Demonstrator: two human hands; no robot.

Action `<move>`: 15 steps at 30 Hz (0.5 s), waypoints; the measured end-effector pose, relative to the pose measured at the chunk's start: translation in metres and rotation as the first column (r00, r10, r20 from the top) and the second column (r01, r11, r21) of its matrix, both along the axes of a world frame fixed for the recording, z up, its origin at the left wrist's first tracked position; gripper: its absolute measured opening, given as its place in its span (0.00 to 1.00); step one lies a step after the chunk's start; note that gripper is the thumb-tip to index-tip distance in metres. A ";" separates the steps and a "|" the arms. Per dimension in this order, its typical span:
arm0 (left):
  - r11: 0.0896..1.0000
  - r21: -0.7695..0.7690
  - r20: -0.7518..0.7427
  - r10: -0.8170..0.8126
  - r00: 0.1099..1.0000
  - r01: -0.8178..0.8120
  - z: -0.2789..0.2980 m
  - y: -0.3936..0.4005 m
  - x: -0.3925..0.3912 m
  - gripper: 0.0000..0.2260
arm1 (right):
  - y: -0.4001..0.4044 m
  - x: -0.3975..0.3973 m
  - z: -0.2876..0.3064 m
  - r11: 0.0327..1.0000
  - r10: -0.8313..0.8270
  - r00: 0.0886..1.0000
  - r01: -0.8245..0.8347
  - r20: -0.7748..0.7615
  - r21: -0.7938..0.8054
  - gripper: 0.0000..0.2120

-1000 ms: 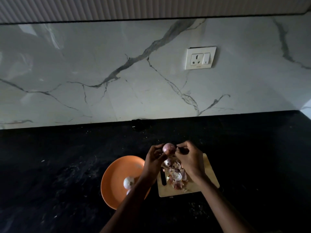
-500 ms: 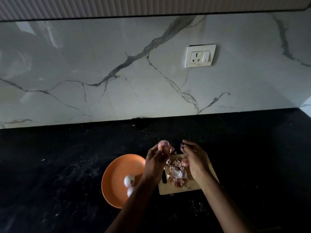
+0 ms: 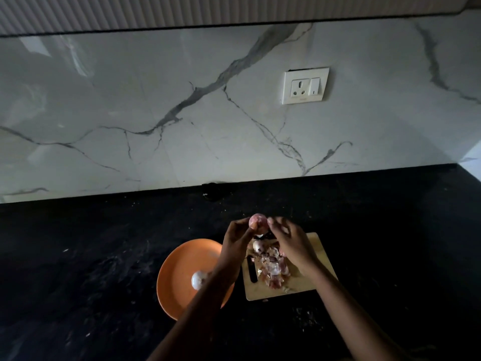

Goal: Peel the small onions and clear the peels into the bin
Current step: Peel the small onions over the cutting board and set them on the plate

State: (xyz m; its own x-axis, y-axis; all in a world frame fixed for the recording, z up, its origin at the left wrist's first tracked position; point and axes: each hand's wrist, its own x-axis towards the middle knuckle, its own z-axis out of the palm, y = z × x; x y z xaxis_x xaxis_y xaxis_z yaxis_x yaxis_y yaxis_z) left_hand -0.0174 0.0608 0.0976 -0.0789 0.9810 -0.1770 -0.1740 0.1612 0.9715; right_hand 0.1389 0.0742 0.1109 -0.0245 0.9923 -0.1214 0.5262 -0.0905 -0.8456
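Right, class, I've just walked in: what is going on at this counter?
A person is peeling a small onion, held up in the left hand while the right hand works at its skin. Loose peels lie heaped on the wooden cutting board. Another onion sits on the orange plate. No bin is visible.

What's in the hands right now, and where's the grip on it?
The left hand holds a small onion by its left side and underside, fingertips only. The right hand touches its right side; whether it pinches peel cannot be told.

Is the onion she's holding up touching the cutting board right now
Apart. The head view shows the onion held up in the left hand, dark counter showing between it and the cutting board.
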 end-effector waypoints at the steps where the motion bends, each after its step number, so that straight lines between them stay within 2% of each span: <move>1: 1.000 0.004 -0.011 0.003 1.000 -0.003 -0.001 0.000 0.002 0.20 | 0.000 -0.003 -0.002 1.000 -0.012 1.000 0.012 -0.014 0.022 0.26; 3: 1.000 0.001 -0.036 0.001 0.999 -0.001 -0.001 0.000 0.005 0.20 | 0.001 -0.007 -0.006 0.996 -0.061 0.998 0.062 -0.012 0.071 0.27; 6: 0.999 0.010 -0.120 -0.049 0.992 0.051 -0.005 0.003 0.004 0.24 | 0.001 -0.009 -0.004 0.986 -0.126 0.992 0.122 0.023 0.117 0.20; 9: 0.997 0.003 -0.207 -0.078 0.975 0.080 -0.006 0.010 0.000 0.18 | -0.001 -0.010 -0.009 0.978 -0.127 0.988 0.110 0.086 0.178 0.16; 13: 0.992 0.038 -0.207 -0.110 0.972 0.121 -0.010 0.014 -0.001 0.16 | -0.002 -0.009 -0.012 0.945 -0.181 0.972 0.129 0.150 0.301 0.10; 15: 0.991 0.040 -0.162 -0.122 0.979 0.130 -0.011 0.014 0.000 0.15 | -0.001 -0.007 -0.010 0.939 -0.180 0.970 0.121 0.162 0.322 0.08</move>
